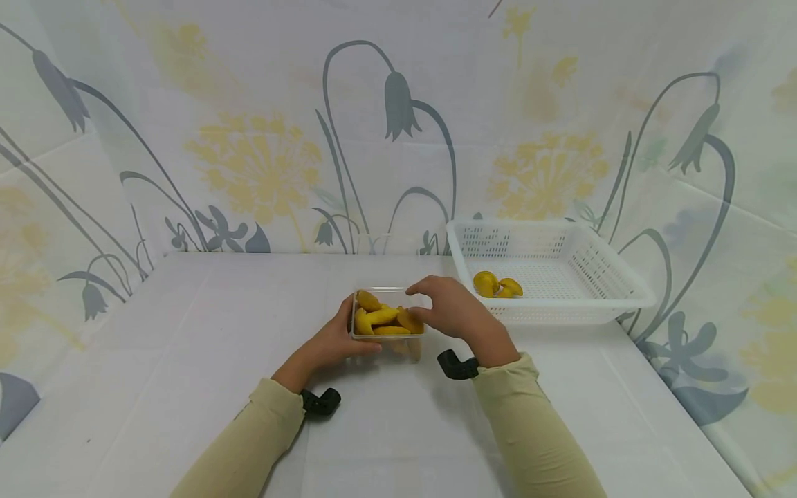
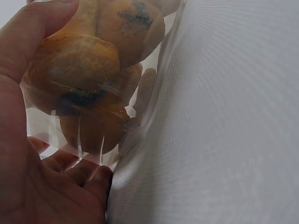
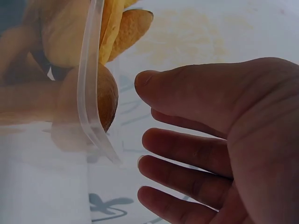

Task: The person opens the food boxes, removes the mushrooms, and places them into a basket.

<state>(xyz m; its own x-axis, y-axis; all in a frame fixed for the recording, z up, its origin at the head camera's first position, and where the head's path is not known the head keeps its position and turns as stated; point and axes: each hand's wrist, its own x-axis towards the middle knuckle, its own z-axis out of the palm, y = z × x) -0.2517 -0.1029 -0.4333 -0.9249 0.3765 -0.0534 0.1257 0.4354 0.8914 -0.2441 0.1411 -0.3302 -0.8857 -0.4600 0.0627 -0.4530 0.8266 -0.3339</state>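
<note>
A clear plastic box (image 1: pixel 389 337) filled with several yellow-brown mushrooms (image 1: pixel 380 317) is at the middle of the table. My left hand (image 1: pixel 333 341) grips its left side, and the left wrist view shows the thumb (image 2: pixel 28 37) on one face with the fingers curled beneath. My right hand (image 1: pixel 457 311) hovers at the box's right side, holding nothing. In the right wrist view its fingers (image 3: pixel 187 149) are spread and relaxed, a small gap from the rim. There a rounded mushroom cap (image 3: pixel 107 95) pokes just past that rim.
A white perforated plastic basket (image 1: pixel 560 312) stands at the back right of the white-covered table (image 1: pixel 187 360), behind my right hand. A few more yellow mushrooms (image 1: pixel 486 283) lie in its near left corner. A flower-printed cloth (image 1: pixel 261 159) hangs behind the table.
</note>
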